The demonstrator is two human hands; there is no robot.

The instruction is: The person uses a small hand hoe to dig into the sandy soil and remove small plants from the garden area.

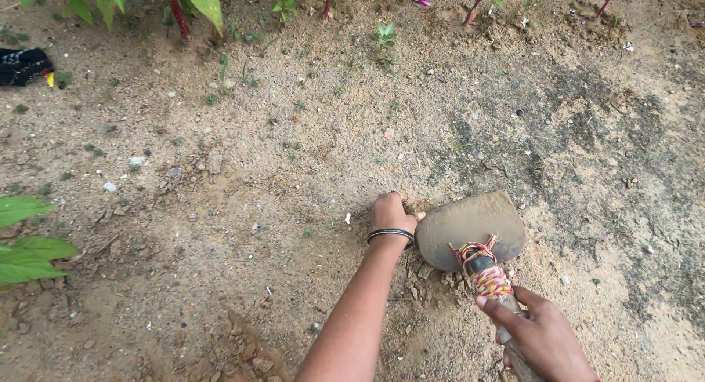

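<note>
my left hand (389,212) is pressing down into the sandy ground (242,228), fingers curled under into the loose soil so i cannot tell whether they are closing on anything; a dark bangle (391,234) is sitting round that wrist. my right hand (540,336) is wrapping closed around the handle (490,278) of a small hoe, thumb lying over the top, gripping just below the stretch bound with red and yellow thread. the hoe's blade (470,224) is lying flat on the soil, dusty and grey-brown, its rounded edge touching the side of my left hand, its broad end pointing away from me. small clods and pebbles are lying under the blade's near edge and between my two arms.

further out, the ground is showing pale and gritty to the left and darker, damper-looking to the right. tiny green seedlings (385,35) are dotting the earth ahead of me. red-stemmed plants (176,15) with broad green leaves are standing along the top edge, and more large leaves (26,242) are reaching in from the left. a black cloth-like thing (22,65) is lying at the far left, too small to tell what it is.
</note>
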